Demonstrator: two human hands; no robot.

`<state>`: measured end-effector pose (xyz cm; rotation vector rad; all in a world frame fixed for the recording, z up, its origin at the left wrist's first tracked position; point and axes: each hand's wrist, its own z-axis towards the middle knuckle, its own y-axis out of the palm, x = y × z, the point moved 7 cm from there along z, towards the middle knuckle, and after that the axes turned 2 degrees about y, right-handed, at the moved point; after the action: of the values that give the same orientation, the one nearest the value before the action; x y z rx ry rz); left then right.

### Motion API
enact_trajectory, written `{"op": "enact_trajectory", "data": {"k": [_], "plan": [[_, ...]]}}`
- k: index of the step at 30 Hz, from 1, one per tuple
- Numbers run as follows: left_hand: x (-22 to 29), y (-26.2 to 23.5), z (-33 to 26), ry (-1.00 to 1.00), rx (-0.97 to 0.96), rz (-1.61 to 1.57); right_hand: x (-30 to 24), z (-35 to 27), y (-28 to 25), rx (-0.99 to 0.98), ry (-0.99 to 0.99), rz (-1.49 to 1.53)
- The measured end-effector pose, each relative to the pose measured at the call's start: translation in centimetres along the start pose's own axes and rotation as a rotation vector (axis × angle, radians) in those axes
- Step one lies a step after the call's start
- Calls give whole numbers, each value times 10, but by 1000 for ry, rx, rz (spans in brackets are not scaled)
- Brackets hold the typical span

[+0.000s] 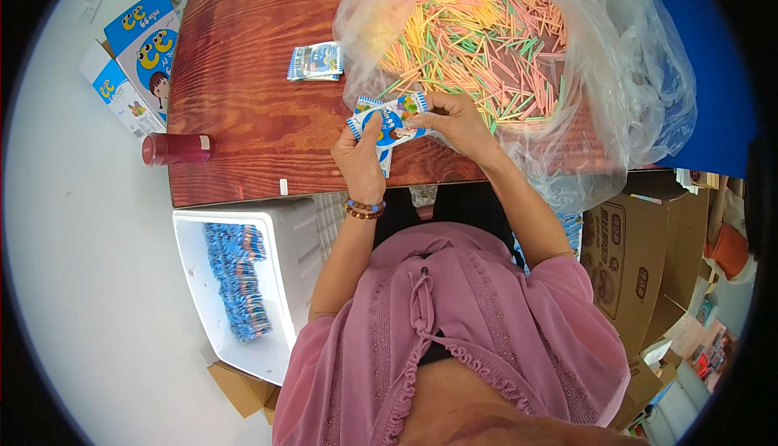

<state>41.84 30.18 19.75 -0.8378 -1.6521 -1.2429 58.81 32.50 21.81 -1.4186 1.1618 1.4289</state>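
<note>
A small blue-and-white candy packet (391, 126) is stretched between my two hands over the table's near edge. My left hand (361, 154) pinches its left end, thumb on top. At the packet's right end, my right hand (458, 126) grips with thumb and fingers. Beneath it, more blue-and-white packets stick out, partly hidden by my hands. Just beyond, a short stack of similar packets (316, 62) lies on the table. Thin pink, yellow and green candy sticks (486, 49) fill a large clear plastic bag (616, 98), its mouth spread wide, beyond my right hand.
The reddish wooden table (251, 122) bears a dark red bottle (177, 149) at its left edge. A white foam box (279, 284) with rows of blue packets (239, 280) stands below left. Printed cartons (138, 65) are at the far left; a brown cardboard box (628, 260) stands at the right.
</note>
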Motion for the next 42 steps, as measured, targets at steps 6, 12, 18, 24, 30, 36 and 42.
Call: {"op": "enact_trajectory", "data": {"k": [6, 12, 18, 24, 30, 36, 42], "plan": [[1, 1, -2, 8, 20, -9, 6, 4, -1, -5, 28, 42], [1, 4, -4, -18, -8, -23, 2, 5, -1, 0, 3, -78], [-8, 1, -4, -108, -55, -106, 3, 0, 1, 61, -50, -18], [-6, 2, -3, -128, -10, -172, 5, -3, -3, 53, 137, 151], [-10, 4, -2, -212, -44, -314, -51, -18, -8, -75, -302, -179], [-14, 17, -5, -256, -119, -358, -41, -13, 11, -185, -445, -462], [-20, 18, -8, -451, -183, -372, -32, -9, 12, -254, -403, -295]]}}
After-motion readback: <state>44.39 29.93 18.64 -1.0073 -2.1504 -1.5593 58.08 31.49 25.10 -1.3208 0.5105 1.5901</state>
